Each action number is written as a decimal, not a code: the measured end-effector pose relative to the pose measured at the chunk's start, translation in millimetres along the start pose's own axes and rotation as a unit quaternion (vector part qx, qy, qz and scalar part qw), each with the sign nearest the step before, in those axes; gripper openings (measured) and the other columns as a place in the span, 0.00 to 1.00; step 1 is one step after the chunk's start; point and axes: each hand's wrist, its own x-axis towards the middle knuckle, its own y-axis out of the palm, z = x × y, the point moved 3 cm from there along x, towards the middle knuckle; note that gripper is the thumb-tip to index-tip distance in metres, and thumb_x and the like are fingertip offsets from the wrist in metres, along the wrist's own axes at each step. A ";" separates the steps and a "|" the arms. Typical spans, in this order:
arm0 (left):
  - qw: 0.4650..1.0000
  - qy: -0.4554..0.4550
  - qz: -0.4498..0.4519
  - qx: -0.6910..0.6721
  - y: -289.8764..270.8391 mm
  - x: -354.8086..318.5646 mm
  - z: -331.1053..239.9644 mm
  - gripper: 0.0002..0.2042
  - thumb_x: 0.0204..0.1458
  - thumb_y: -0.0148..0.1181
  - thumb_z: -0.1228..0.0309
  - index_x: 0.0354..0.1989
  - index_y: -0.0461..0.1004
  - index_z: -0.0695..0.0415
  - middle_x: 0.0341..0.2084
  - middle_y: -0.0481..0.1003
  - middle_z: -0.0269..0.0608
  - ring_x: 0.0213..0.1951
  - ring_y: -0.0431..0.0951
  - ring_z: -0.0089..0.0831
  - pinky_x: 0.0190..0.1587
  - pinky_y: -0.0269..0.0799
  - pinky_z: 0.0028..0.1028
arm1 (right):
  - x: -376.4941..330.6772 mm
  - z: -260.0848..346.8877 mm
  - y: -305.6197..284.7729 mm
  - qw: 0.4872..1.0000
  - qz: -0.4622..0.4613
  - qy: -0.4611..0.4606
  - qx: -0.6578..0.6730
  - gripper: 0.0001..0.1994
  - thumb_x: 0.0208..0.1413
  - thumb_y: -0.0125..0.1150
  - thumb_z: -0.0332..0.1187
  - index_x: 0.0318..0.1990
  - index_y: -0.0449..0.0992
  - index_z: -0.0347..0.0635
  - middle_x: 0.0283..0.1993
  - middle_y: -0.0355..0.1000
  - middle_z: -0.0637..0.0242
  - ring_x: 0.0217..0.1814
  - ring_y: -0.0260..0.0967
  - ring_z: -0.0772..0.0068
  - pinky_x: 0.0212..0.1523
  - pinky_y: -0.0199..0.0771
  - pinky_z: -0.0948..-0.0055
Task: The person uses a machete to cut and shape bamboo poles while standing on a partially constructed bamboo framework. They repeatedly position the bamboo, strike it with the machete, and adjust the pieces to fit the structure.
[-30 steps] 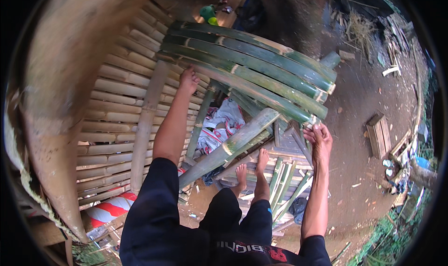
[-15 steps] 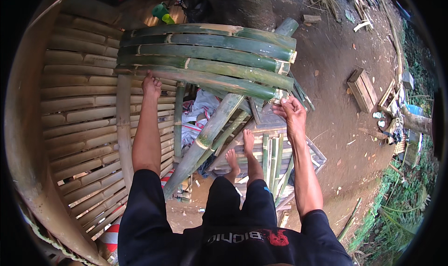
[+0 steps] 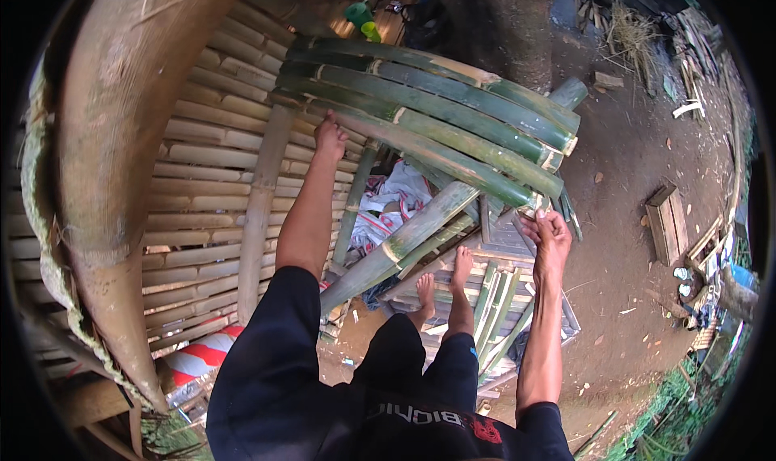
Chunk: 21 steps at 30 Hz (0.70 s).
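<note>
A panel of several green split bamboo slats (image 3: 436,113) lies across in front of me at chest height. My left hand (image 3: 330,135) grips the near slat at its left end. My right hand (image 3: 550,228) holds the panel's near right corner by the cut slat ends. Under the panel a thick green bamboo pole (image 3: 404,238) slants down to the left. My bare feet (image 3: 444,279) stand on a wooden pallet (image 3: 505,243) with loose green bamboo strips (image 3: 497,319) on it.
A wall of dry tan bamboo (image 3: 202,210) rises on the left, with a thick curved bamboo post (image 3: 113,154) beside it. Bare dirt ground (image 3: 630,178) spreads to the right with a small wooden box (image 3: 667,222). Crumpled printed sacks (image 3: 392,206) lie below. A red-and-white striped object (image 3: 202,356) sits low left.
The view swung sideways and back. Both hands stayed on the bamboo panel, the left hand now sitting higher along its left end. My feet have not shifted.
</note>
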 end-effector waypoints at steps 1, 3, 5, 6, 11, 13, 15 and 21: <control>1.000 -0.007 0.010 0.004 2.2 -3.1 0.0 0.11 0.60 0.58 0.58 0.34 0.67 0.49 0.17 0.51 0.26 0.16 0.51 0.19 0.17 0.49 0.23 | 2.0 -1.8 0.4 1.000 0.010 -0.002 -0.015 0.07 0.61 0.60 0.34 0.35 0.71 0.41 0.36 0.76 0.64 0.39 0.78 0.68 0.36 0.78 0.76; 1.000 0.008 -0.006 0.002 -0.5 -6.1 3.0 0.11 0.60 0.58 0.58 0.32 0.67 0.49 0.16 0.50 0.26 0.16 0.51 0.19 0.17 0.49 0.22 | 2.2 -3.2 -1.3 1.000 0.011 0.008 -0.024 0.07 0.61 0.60 0.34 0.36 0.71 0.41 0.37 0.76 0.64 0.39 0.78 0.68 0.36 0.78 0.76; 1.000 -0.010 -0.018 -0.005 -5.8 -4.1 2.2 0.11 0.60 0.57 0.58 0.30 0.66 0.48 0.16 0.51 0.26 0.15 0.52 0.19 0.16 0.49 0.22 | 0.7 1.3 0.9 1.000 0.018 0.003 -0.025 0.06 0.61 0.60 0.32 0.37 0.71 0.42 0.37 0.76 0.64 0.39 0.78 0.68 0.35 0.78 0.76; 1.000 -0.007 0.009 0.000 -16.7 -1.1 1.6 0.12 0.61 0.57 0.58 0.30 0.66 0.49 0.16 0.51 0.27 0.15 0.52 0.19 0.16 0.50 0.22 | 0.6 1.7 0.9 1.000 0.026 0.005 -0.017 0.05 0.61 0.59 0.31 0.36 0.71 0.41 0.36 0.75 0.64 0.39 0.78 0.68 0.35 0.78 0.76; 1.000 -0.015 -0.006 0.009 1.4 -8.9 2.7 0.12 0.61 0.56 0.57 0.30 0.65 0.48 0.17 0.52 0.27 0.16 0.51 0.20 0.17 0.49 0.24 | 3.3 5.0 -2.0 0.999 0.028 0.020 -0.010 0.06 0.60 0.61 0.33 0.36 0.71 0.43 0.33 0.74 0.68 0.37 0.78 0.70 0.32 0.76 0.77; 0.999 -0.023 -0.022 0.016 0.0 -12.2 6.0 0.11 0.61 0.56 0.57 0.32 0.66 0.48 0.17 0.53 0.27 0.16 0.50 0.21 0.17 0.49 0.24 | 1.3 3.5 -7.3 0.999 0.032 0.018 -0.013 0.07 0.61 0.61 0.34 0.36 0.71 0.43 0.33 0.74 0.69 0.36 0.78 0.71 0.33 0.76 0.77; 0.999 -0.019 -0.014 0.032 0.3 -12.7 -2.6 0.10 0.61 0.55 0.57 0.34 0.67 0.48 0.18 0.54 0.27 0.16 0.50 0.21 0.18 0.49 0.24 | 4.7 0.8 -6.4 0.999 0.041 0.007 -0.027 0.07 0.61 0.61 0.34 0.37 0.71 0.42 0.33 0.74 0.69 0.36 0.78 0.71 0.33 0.76 0.76; 0.981 -0.094 -0.027 0.168 -9.1 -36.2 -20.4 0.12 0.63 0.52 0.58 0.35 0.68 0.53 0.20 0.57 0.28 0.17 0.52 0.20 0.19 0.53 0.23 | -2.3 4.0 -1.1 0.999 0.037 0.018 -0.024 0.13 0.61 0.60 0.39 0.44 0.71 0.40 0.41 0.74 0.63 0.41 0.77 0.70 0.37 0.77 0.75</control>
